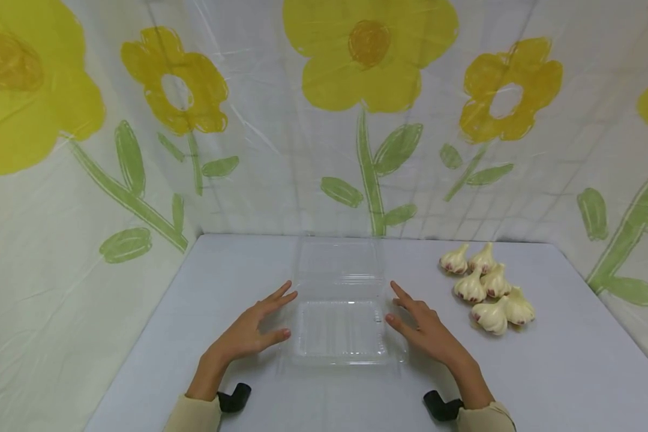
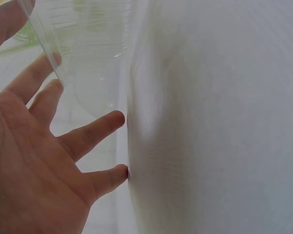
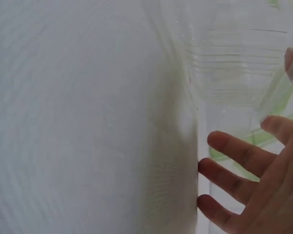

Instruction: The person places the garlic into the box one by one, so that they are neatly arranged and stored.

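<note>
- Between the two hands, midway across the white worktop, lies a clear plastic box, unfolded, with its tray nearest the person and its lid beyond.
- Judging by how it lies, the unfolding is done; nothing shows inside the tray and the lid is not over it, so the work seems near its start, with any filling or closing left.
- Its tray faces upward, and the lid points away from the person. Unfolded, the box seems longest from near to far; the tray alone looks longer from left to right. Whether the lid lies flat or leans is hard to tell.
- Beside the tray's left side, the left hand has its grip spread, thumb apart, pinching nothing; contact with the plastic is unclear.
- Opposite, the right hand mirrors it, grip spread and holding nothing.
- Farther right, well apart from the box, six garlic bulbs lie clustered.
- Behind everything hangs a flowered sheet.
</note>
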`<state>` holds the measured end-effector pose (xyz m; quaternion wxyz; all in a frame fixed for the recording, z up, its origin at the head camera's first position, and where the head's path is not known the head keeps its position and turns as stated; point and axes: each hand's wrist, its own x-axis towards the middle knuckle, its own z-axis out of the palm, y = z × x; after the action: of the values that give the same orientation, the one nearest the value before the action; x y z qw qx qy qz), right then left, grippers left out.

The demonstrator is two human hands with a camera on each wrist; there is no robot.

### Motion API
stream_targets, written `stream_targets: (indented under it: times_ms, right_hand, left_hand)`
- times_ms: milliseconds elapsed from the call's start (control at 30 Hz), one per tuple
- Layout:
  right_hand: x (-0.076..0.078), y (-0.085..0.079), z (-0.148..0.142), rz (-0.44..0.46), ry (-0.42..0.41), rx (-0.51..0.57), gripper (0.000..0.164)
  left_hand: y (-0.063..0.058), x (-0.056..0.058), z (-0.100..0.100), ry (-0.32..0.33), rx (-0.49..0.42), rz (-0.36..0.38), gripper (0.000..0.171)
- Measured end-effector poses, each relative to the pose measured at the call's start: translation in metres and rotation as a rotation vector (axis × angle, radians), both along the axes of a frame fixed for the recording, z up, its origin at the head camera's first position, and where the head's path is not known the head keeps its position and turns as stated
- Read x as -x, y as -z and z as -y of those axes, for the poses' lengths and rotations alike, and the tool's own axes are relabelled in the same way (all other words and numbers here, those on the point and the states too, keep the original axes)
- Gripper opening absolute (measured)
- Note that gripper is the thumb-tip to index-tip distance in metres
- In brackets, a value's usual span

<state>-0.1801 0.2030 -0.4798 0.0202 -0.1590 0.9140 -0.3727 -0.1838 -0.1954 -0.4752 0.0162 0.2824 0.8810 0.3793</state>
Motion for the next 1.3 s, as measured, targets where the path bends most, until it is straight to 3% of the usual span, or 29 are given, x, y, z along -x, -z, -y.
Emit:
stream_targets:
  times_ms: [167,333,467,700,900,1167,1300]
  right_hand:
    - [0.001,-0.002,-0.003,-0.061,0.020,0.036,0.065]
    - [0.003,-0.009,-0.012,-0.093,0.098,0.086,0.055]
    - [0.006,-0.013,-0.023,-0.199,0.175,0.109,0.045]
    - [0.006,-0.019,-0.044,-0.381,0.365,0.144,0.031]
    - [0.005,-0.024,-0.060,-0.415,0.555,0.171,0.028]
    - [0.004,-0.027,-0.083,-0.525,0.725,0.214,0.026]
    - [0.004,-0.024,-0.097,-0.490,0.798,0.208,0.030]
  left_hand:
    - [0.000,-0.001,0.001,-0.008,-0.007,0.005,0.067]
    - [0.001,-0.002,0.002,-0.010,-0.006,-0.006,0.067]
    - [0.001,-0.003,0.003,-0.012,0.002,-0.015,0.067]
    - [0.000,-0.004,0.003,-0.011,0.002,-0.021,0.067]
    - [0.000,-0.003,0.002,-0.007,0.006,-0.019,0.067]
    - [0.002,0.000,0.001,-0.002,0.019,-0.030,0.068]
    - [0.002,0.001,0.000,-0.003,0.020,-0.028,0.068]
